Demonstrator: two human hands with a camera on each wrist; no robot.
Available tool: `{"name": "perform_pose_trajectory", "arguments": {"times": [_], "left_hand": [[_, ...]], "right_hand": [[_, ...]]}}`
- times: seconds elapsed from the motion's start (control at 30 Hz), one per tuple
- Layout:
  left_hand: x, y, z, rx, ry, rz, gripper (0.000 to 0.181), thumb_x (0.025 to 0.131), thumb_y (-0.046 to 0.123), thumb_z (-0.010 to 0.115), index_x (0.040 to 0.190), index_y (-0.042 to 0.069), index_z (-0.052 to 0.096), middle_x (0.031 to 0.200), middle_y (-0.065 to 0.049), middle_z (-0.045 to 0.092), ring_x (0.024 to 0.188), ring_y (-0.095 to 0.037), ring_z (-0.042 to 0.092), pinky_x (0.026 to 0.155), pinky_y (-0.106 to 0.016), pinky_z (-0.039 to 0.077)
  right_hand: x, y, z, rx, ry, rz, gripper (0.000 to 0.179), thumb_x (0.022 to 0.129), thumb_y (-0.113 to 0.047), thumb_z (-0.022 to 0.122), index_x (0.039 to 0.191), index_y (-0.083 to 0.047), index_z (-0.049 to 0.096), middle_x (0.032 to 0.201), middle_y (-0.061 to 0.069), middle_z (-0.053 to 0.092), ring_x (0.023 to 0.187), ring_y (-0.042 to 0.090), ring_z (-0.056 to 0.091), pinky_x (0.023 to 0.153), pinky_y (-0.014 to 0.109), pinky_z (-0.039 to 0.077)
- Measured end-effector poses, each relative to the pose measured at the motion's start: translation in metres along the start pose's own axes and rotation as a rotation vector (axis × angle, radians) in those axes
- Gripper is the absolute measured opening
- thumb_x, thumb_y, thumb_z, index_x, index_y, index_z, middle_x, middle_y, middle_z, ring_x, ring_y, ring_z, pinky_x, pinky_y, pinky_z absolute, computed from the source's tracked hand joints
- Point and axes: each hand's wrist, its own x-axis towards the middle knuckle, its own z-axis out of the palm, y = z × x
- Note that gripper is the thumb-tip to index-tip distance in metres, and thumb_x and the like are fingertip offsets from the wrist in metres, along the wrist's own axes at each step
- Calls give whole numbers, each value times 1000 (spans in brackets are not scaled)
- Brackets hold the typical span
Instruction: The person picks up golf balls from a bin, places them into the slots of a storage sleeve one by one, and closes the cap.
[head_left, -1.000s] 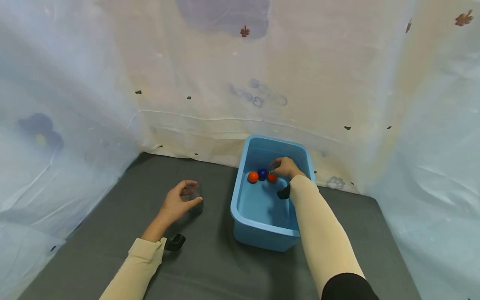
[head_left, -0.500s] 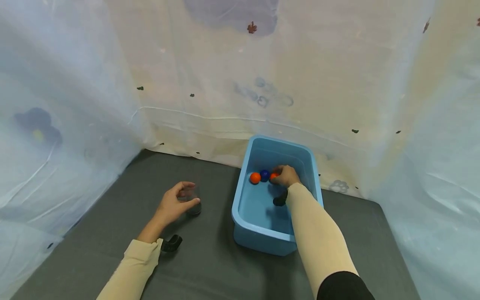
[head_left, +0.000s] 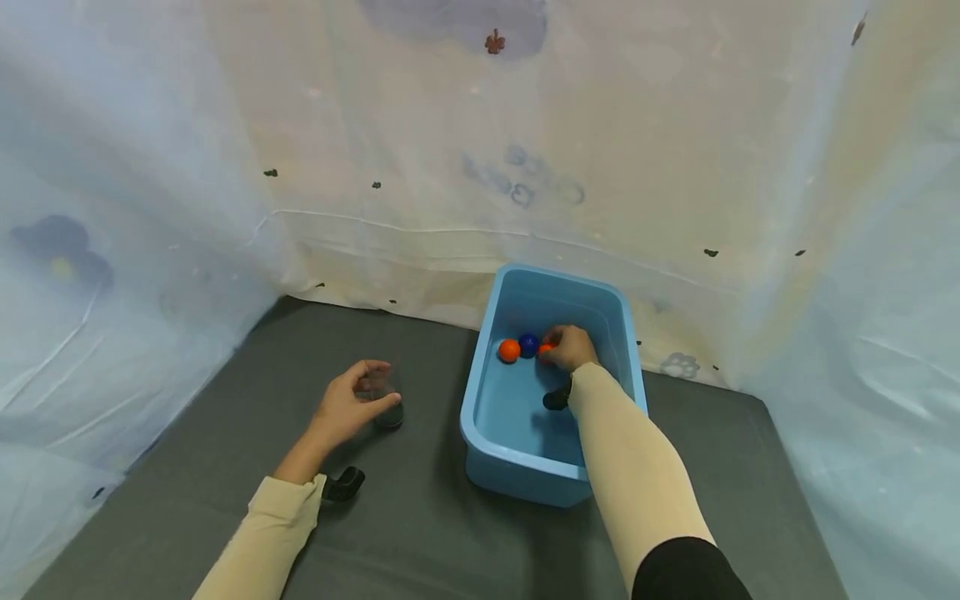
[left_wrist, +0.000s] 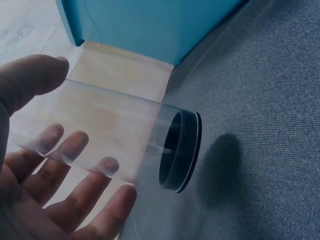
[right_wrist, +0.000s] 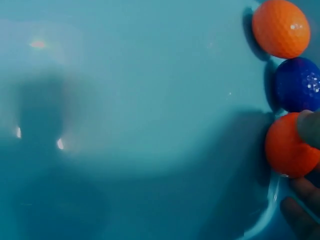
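My left hand (head_left: 343,410) holds a clear tube (left_wrist: 112,122) with a black base (left_wrist: 189,152), thumb on one side and fingers on the other. The tube is see-through and hard to make out in the head view. Inside a light blue plastic bin (head_left: 525,457), my right hand (head_left: 573,348) pinches an orange golf ball (right_wrist: 287,147), which its fingers partly hide in the head view. Beside that ball lies a dark blue golf ball (right_wrist: 297,86), then another orange golf ball (right_wrist: 281,29), the three in a row on the bin floor.
The bin stands on a dark grey cloth surface (head_left: 427,533), close to the pale printed curtain (head_left: 420,250) at the back. Curtain also hangs at both sides. A black wrist mount (head_left: 343,485) sits at the left cuff.
My right hand has come down from above the right-hand orange golf ball and now pinches it. The left hand with the tube has barely moved; the head view has shifted slightly.
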Motion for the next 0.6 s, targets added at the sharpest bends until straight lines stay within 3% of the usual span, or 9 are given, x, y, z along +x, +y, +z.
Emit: {"name": "perform_pose_trajectory", "arguments": {"times": [0.2,0.4,0.6], "left_hand": [[-4,0,-3,16,3,-9,56,85,37,73,131,11,53,132,-9,58,115,-30,60,89,-45,53],[-5,-2,-5,15,8,-16,53,84,40,73,128,18,54,131,-7,58,114,-28,60,89,-44,54],[-2,-3,-8,14,10,1,52,84,39,73,128,17,54,131,-7,58,113,-28,60,88,-44,54]], "right_hand": [[1,-2,4,-6,-45,16,33,75,-13,78,105,-4,69,106,15,67,90,28,58,83,41,50],[8,1,4,-35,-118,60,35,77,-14,77,108,-3,68,110,17,66,91,28,58,83,39,52],[8,6,-4,-65,-140,83,37,77,-15,78,109,-1,68,110,18,66,93,28,59,83,39,52]]}}
